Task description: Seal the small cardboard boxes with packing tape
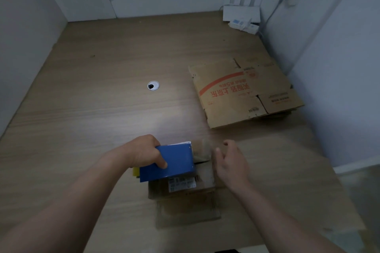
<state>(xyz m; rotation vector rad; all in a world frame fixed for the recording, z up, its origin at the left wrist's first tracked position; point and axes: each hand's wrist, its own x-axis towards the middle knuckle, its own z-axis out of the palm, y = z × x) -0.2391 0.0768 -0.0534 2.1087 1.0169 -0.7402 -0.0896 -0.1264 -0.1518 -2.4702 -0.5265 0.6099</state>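
A small cardboard box (204, 176) stands on the wooden desk (102, 98), at the near side, right in front of the person. It carries a white label (182, 184) with barcodes on its top. The left hand (144, 153) holds a blue tape dispenser (174, 162) on the left part of the box top. Its grip is clamped on the dispenser, with the thumb lying across the blue face. A little yellow part (135, 171) shows at the dispenser's left edge.

The right hand (230, 162) is just beside the right edge of the box. Its grip is apart, the fingers loosely curved, with nothing I can see between them. The picture is blurred there, so I cannot tell if it touches the box.

Beyond the box and to the right lies a flattened carton (242, 92) with red print. Beyond the box and a little left is a round cable hole (153, 85) in the desk. Far beyond the box, in the right corner, stands a white router (240, 13).
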